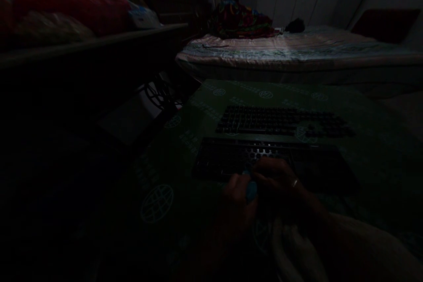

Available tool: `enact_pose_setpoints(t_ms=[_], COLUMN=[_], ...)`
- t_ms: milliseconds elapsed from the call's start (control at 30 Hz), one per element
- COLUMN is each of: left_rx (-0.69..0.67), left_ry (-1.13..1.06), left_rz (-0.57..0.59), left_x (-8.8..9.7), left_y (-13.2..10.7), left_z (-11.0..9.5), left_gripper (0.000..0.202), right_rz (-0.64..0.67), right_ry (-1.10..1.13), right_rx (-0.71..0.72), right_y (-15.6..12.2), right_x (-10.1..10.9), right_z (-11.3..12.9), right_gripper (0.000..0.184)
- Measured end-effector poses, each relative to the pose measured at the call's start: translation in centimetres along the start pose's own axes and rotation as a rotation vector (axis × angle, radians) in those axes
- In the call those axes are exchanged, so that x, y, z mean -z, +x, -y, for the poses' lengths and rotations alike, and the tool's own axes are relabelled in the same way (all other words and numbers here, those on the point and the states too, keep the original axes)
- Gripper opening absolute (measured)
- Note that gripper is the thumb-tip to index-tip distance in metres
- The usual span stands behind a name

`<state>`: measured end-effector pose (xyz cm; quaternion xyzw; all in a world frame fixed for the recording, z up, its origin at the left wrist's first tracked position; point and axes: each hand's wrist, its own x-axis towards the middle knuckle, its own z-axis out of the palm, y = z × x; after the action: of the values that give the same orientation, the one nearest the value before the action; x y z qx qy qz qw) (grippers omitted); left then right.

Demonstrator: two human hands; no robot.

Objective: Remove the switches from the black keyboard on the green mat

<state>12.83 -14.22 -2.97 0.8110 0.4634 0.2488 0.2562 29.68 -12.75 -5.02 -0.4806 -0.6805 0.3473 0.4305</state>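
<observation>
The room is very dark. A black keyboard [211, 158] lies on a green board [194, 141], with pale, keyless-looking spots near its middle. My left hand [236, 196] is closed around a blue object [251, 191] that looks like a tool handle; its far end is hard to make out. Beside it, at the keyboard's near edge, my right hand [274, 174] has its fingers pinched together. What they hold, if anything, is hidden. Beyond the keyboard, black keycaps [257, 119] lie in rows, with a gap toward the right.
A bed with a striped sheet [297, 50] and a patterned blanket [241, 20] stands behind the board. On the left, a shelf [158, 31] carries a red bag [76, 4]. A black fan-like grille [158, 92] is below it. Light cloth [297, 246] lies close in front.
</observation>
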Motion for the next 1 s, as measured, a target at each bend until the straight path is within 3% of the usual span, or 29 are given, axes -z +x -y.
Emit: enact_pose_setpoints(t_ms=[300, 433, 600, 1000], left_rx=[-0.005, 0.006, 0.018, 0.016], left_ry=[0.038, 0.044, 0.039, 0.003], left_rz=[0.0, 0.051, 0.05, 0.037], left_x=[0.3, 0.4, 0.9, 1.4], left_y=[0.2, -0.1, -0.8, -1.0], left_z=[-0.1, 0.0, 0.4, 0.0], left_gripper=[0.019, 0.022, 0.022, 0.024], right_rz=[-0.03, 0.006, -0.011, 0.023], right_ry=[0.033, 0.05, 0.113, 0.128], right_rx=[-0.078, -0.084, -0.182, -0.057], right_y=[-0.3, -0.2, -0.3, 0.0], right_x=[-0.1, 0.0, -0.4, -0.9], right_z=[0.8, 0.6, 1.6, 0.5], right_gripper=[0.014, 0.016, 0.018, 0.016])
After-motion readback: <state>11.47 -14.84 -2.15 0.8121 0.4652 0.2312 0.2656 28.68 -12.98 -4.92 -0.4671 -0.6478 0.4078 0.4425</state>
